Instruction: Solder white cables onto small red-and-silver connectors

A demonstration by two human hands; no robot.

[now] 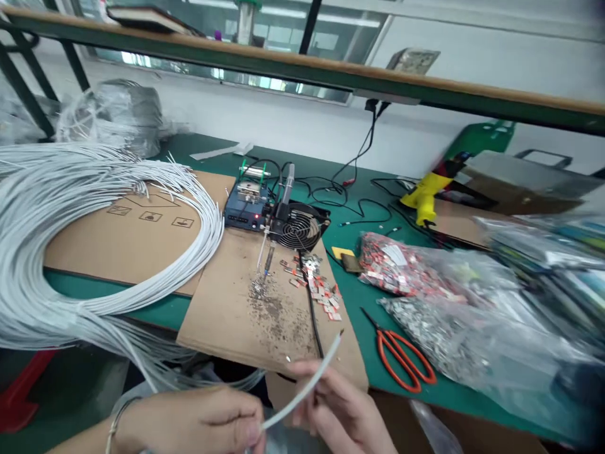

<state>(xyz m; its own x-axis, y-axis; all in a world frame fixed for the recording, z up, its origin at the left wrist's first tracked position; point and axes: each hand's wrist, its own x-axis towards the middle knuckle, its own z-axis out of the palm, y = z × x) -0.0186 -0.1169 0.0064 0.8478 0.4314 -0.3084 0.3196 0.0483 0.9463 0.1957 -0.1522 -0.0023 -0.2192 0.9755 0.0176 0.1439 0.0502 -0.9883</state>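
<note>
My left hand [222, 419], at the bottom middle, is closed on a thin white cable [302, 392]. The cable curves up to the right and ends in a small bare copper-coloured tip. My right hand [343, 407] is beside it, fingers loosely bent and apart, with the cable crossing in front of them; whether they press on it is hard to see. Ahead lies a cardboard sheet [222, 309] strewn with dark debris. On it are a soldering iron [268, 260], small metal-and-orange parts [326, 293] and a round-grilled fan [300, 228].
A large coil of white cables [108, 302] covers the left side. A blue soldering unit [243, 211] stands behind the sheet. To the right are orange-handled scissors [404, 359], plastic bags of parts [439, 340] and a yellow heat gun [428, 195]. A shelf [283, 60] spans above.
</note>
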